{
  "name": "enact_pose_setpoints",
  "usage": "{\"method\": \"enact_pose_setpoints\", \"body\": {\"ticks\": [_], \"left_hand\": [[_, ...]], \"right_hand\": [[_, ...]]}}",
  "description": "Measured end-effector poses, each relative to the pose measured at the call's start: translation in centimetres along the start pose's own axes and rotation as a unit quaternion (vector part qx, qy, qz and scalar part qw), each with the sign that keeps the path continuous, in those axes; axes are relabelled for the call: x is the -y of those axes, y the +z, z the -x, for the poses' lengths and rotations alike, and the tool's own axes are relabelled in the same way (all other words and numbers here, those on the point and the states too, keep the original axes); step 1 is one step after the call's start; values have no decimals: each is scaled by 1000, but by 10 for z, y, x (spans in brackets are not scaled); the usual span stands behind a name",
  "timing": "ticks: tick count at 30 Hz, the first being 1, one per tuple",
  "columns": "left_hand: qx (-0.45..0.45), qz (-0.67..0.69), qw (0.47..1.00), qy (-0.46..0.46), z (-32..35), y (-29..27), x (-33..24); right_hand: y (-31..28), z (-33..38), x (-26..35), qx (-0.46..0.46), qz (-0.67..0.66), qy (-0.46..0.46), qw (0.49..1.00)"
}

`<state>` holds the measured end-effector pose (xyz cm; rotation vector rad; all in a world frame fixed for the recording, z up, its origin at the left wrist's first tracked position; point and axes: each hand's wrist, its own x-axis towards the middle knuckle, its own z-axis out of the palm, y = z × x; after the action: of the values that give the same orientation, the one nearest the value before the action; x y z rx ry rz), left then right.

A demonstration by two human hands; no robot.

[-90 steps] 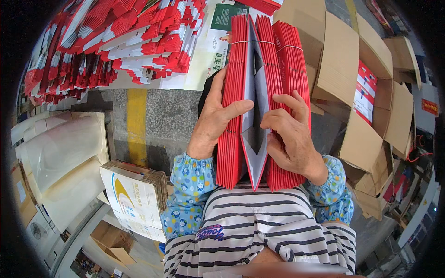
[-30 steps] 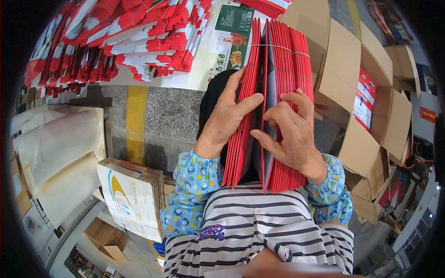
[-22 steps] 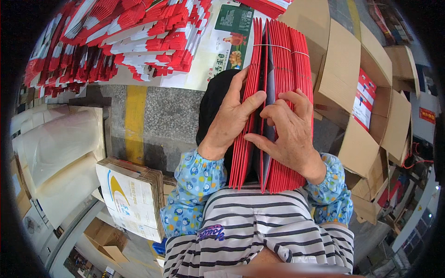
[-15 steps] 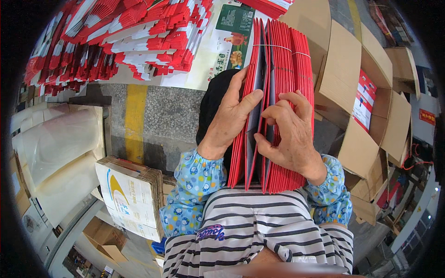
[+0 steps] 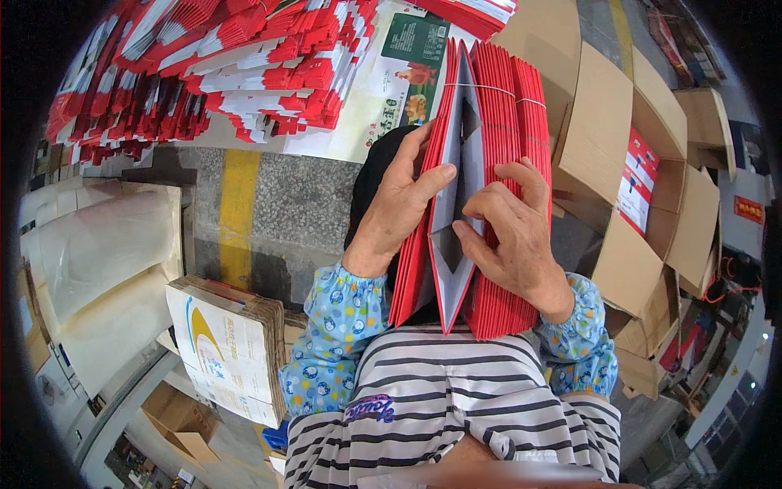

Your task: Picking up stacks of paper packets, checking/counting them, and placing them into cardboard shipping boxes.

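Red and grey now: one carton that sat almost flat half a second ago gapes between the two hands, its grey inside showing down to a V at the near end. So the row of red folded cartons is parted right here, a thinner bunch to the left of the gap, a thicker one to the right, white string looped across near the far end. The left hand grips that thinner bunch, thumb laid over the top toward the opening, fingers round the outside. The right hand is curled over the thicker side, thumb tip at the mouth of the gap; whether it pinches a panel, I can't tell. The row's near end meets the striped shirt; what bears it underneath is hidden. Ahead, the bench carries a heaped red-and-white pile, with a hen-printed sheet beside it. Below runs speckled grey floor with a yellow stripe; over to the left, a bundle of white-faced flattened cardboard; off right, a big open cardboard box holding something red and white.
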<state>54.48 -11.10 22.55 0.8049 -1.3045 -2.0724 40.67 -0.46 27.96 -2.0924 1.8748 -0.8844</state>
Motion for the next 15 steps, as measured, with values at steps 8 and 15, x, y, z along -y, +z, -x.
{"method": "enact_pose_setpoints", "body": {"ticks": [8,15], "left_hand": [[19,83,996,-38,-2,6,-4],[20,106,993,-55,-3,6,-6]], "right_hand": [[2,-5,-2,-1,10,-20,1000],[-3,-6,2,39,42,-36,998]]}}
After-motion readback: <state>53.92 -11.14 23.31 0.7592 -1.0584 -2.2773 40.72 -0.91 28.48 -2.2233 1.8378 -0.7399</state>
